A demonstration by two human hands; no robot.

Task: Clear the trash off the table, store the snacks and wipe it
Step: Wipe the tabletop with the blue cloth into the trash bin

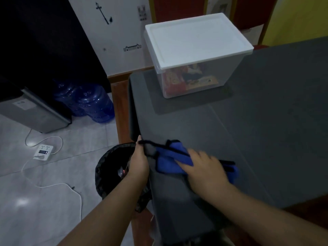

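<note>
A blue cloth (pixel 174 157) with a black edge lies at the left edge of the grey-covered table (pixel 257 121). My right hand (pixel 204 168) lies flat on top of it, fingers spread and blurred. My left hand (pixel 139 160) grips the table's left edge by the cloth's corner, thumb up. Below that edge stands a black-lined trash bin (pixel 110 167) with a plastic fork visible inside. A clear storage box (pixel 198 80) with a white lid on stands at the table's far end, snack packets showing through its wall.
On the tiled floor to the left lie a white power strip (pixel 43 151) and its cable. Two blue water jugs (pixel 92 102) stand beside a grey appliance (pixel 33 112). A wooden frame runs along the table's left side.
</note>
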